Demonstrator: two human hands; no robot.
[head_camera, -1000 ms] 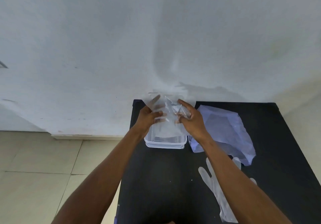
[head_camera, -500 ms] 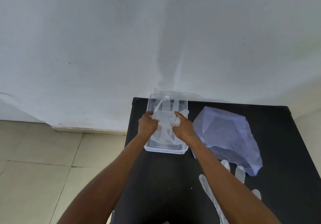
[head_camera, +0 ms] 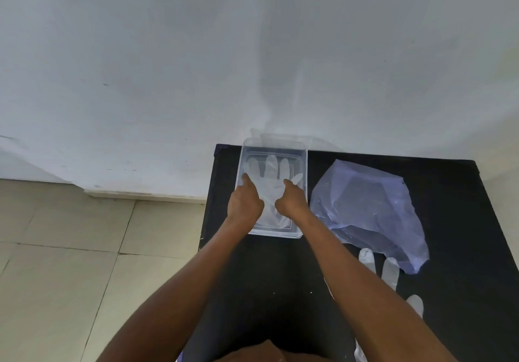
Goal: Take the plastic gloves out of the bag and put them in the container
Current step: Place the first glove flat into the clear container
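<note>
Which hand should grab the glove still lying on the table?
Right, probably. The loose glove lies near the bag, on the right hand side; the left hand sits across the container.

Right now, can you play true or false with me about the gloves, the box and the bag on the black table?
1. A glove lies spread flat inside the clear container. True.
2. The left hand holds the bag up in the air. False: the bag lies on the black table, to the right of the container, and no hand touches it.
3. Both hands press down on the glove in the container; the right hand is on its right side. True.
4. Every glove is already in the container. False: a second glove lies on the table near the bag, partly hidden by the right forearm.
5. The container stands on the floor. False: it stands at the table's far left corner.
</note>
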